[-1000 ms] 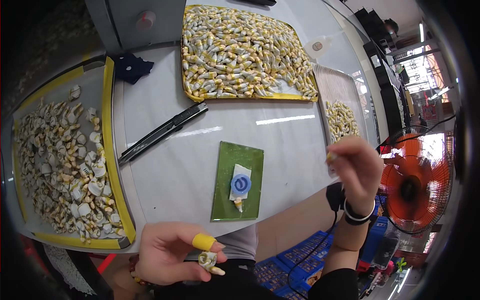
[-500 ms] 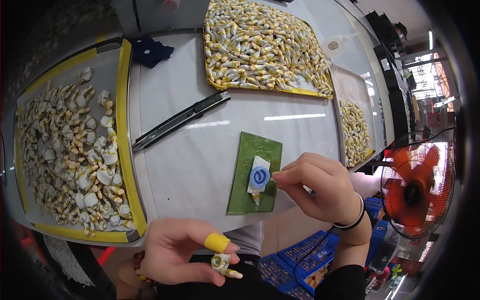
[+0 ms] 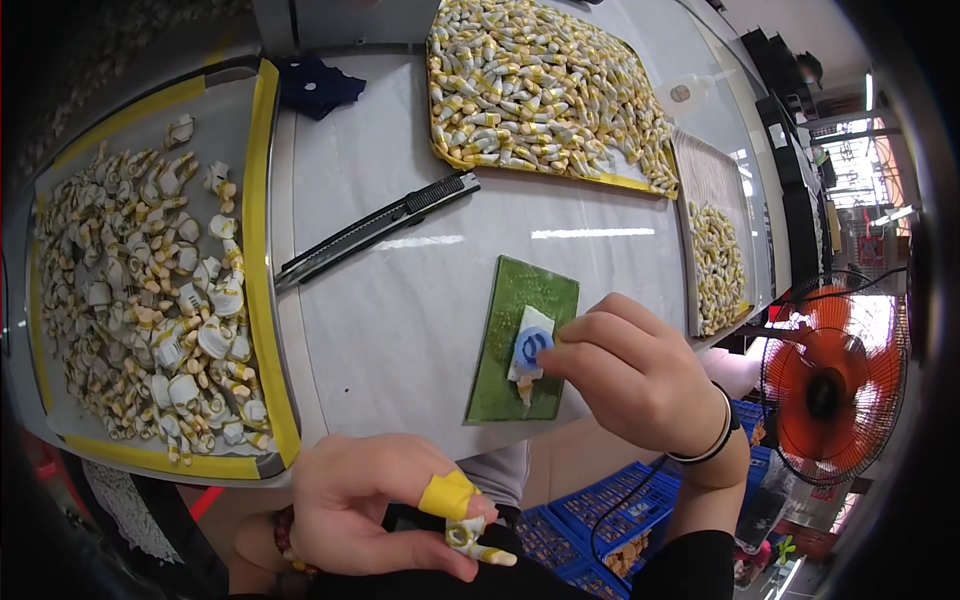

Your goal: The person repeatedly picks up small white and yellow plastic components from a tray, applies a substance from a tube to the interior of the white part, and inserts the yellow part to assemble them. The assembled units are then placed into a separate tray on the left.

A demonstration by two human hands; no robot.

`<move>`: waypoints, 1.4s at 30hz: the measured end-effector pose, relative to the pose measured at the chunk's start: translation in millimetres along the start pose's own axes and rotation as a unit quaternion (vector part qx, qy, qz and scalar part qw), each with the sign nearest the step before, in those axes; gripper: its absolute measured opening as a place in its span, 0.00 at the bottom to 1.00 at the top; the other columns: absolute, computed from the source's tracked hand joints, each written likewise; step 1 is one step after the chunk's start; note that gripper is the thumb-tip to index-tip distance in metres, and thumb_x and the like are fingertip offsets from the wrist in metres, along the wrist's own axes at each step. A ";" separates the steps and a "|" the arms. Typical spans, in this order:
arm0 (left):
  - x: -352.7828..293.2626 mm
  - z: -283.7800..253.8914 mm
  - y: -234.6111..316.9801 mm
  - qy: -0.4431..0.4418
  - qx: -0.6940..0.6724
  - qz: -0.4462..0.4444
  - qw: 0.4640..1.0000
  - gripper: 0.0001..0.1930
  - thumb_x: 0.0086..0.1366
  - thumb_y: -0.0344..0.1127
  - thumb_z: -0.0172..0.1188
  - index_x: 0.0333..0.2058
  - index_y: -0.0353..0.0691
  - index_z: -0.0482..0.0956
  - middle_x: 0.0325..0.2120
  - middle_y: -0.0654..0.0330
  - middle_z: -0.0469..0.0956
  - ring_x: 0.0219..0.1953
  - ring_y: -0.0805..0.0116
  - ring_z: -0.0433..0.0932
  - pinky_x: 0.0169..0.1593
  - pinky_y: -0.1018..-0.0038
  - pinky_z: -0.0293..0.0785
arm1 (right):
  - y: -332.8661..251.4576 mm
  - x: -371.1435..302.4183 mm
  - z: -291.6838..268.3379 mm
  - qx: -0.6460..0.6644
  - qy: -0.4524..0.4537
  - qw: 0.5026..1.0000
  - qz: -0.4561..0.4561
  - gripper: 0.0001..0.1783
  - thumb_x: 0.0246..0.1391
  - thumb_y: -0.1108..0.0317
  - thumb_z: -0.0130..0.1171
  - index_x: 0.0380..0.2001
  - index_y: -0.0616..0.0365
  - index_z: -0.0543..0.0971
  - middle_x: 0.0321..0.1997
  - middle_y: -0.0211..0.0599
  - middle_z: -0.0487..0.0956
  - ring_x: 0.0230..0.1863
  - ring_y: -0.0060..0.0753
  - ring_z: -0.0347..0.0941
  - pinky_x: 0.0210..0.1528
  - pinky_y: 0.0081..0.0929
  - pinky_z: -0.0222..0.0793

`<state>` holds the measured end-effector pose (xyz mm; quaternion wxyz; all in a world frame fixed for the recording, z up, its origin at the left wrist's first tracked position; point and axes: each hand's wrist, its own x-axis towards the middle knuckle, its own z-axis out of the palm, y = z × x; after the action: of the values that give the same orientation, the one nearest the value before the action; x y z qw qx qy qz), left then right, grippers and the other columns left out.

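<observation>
A small white, yellow and cream figurine part point(image 3: 466, 536) is pinched between the thumb and index finger of my left hand point(image 3: 385, 505), which has yellow tape round the index finger. My right hand point(image 3: 640, 385) has its thumb and forefinger pressed together at the right rim of a shallow round blue cup point(image 3: 532, 342). What those fingertips hold, if anything, is hidden. The blue cup rests on a white strip point(image 3: 540, 316) on a green rectangular plate point(image 3: 490, 385) near the table's front edge. A yellowish banded tip pokes out below the cup.
At left, a yellow-taped tray point(image 3: 262, 240) holds many similar parts. Slimmer ones fill a back tray point(image 3: 625, 182) and a right tray point(image 3: 690, 170). A black utility knife point(image 3: 375, 228) and dark blue cloth point(image 3: 320, 86) lie between. Blue crates point(image 3: 590, 520) and an orange fan point(image 3: 825, 390) stand beyond.
My right fingertips have moved left, from beside the blue cup onto its rim. My left hand still pinches the figurine part, now slightly lower and further right. The view has shifted a little.
</observation>
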<state>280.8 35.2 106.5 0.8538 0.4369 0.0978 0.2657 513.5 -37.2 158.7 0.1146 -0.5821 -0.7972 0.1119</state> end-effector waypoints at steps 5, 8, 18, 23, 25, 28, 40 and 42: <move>0.3 -3.5 1.5 -0.028 0.143 0.073 0.987 0.19 0.38 0.29 0.76 0.30 0.36 0.77 0.29 0.53 0.79 0.30 0.63 0.79 0.34 0.72 0.77 | -3.3 0.0 -1.7 -0.010 0.008 1.000 0.005 0.15 0.32 0.76 0.59 0.31 0.61 0.75 0.28 0.34 0.71 0.29 0.33 0.69 0.27 0.24 0.69; 1.4 -4.1 4.1 -0.033 0.208 0.114 0.971 0.20 0.37 0.29 0.76 0.30 0.37 0.76 0.29 0.54 0.79 0.30 0.63 0.79 0.34 0.72 0.78 | -9.4 -3.9 -4.2 0.078 0.085 0.993 0.030 0.14 0.32 0.79 0.61 0.30 0.61 0.77 0.26 0.35 0.74 0.25 0.33 0.70 0.25 0.24 0.69; 5.9 6.1 1.5 -0.017 0.263 0.182 0.947 0.20 0.41 0.29 0.74 0.36 0.36 0.79 0.32 0.60 0.79 0.31 0.65 0.78 0.35 0.74 0.78 | -58.8 -11.5 4.0 0.316 0.204 0.923 0.081 0.13 0.35 0.80 0.67 0.25 0.55 0.75 0.23 0.33 0.79 0.20 0.32 0.76 0.20 0.23 0.70; 7.0 9.0 -2.4 -0.013 0.270 0.206 0.940 0.19 0.41 0.30 0.74 0.34 0.36 0.79 0.31 0.60 0.79 0.31 0.65 0.78 0.35 0.74 0.79 | -60.6 -8.1 -0.6 0.316 0.168 0.932 0.063 0.11 0.37 0.81 0.66 0.25 0.58 0.75 0.25 0.37 0.79 0.20 0.33 0.75 0.21 0.24 0.71; 7.1 11.1 -2.9 -0.010 0.295 0.224 0.929 0.18 0.42 0.30 0.74 0.33 0.35 0.79 0.30 0.60 0.79 0.30 0.65 0.79 0.35 0.73 0.80 | -52.8 -8.4 3.7 0.312 0.158 0.937 -0.006 0.10 0.38 0.82 0.65 0.23 0.61 0.74 0.26 0.41 0.79 0.21 0.34 0.74 0.22 0.26 0.72; 6.2 12.4 3.9 -0.021 0.335 0.232 0.913 0.18 0.42 0.30 0.73 0.33 0.33 0.78 0.30 0.59 0.79 0.30 0.64 0.79 0.34 0.74 0.80 | -45.5 -4.5 4.2 0.326 0.144 0.932 -0.067 0.09 0.38 0.83 0.64 0.21 0.64 0.72 0.28 0.46 0.78 0.22 0.36 0.74 0.22 0.28 0.72; 10.4 13.9 10.3 -0.042 0.318 0.254 0.912 0.12 0.46 0.23 0.65 0.31 0.29 0.75 0.28 0.48 0.78 0.30 0.50 0.79 0.34 0.65 0.77 | -48.4 -1.7 2.2 0.379 0.134 0.915 -0.029 0.09 0.38 0.84 0.64 0.22 0.65 0.72 0.27 0.46 0.78 0.23 0.38 0.74 0.23 0.28 0.72; 10.5 13.4 10.8 -0.045 0.319 0.251 0.913 0.12 0.46 0.23 0.65 0.31 0.29 0.75 0.28 0.48 0.78 0.30 0.50 0.79 0.34 0.65 0.77 | -49.1 -1.1 1.2 0.381 0.132 0.915 -0.024 0.09 0.38 0.84 0.64 0.22 0.65 0.72 0.27 0.46 0.78 0.23 0.38 0.74 0.23 0.28 0.72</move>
<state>290.9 36.7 123.8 0.5777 0.7077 0.0255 0.4059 469.1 -52.9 172.8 0.4351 -0.4844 -0.6851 0.3266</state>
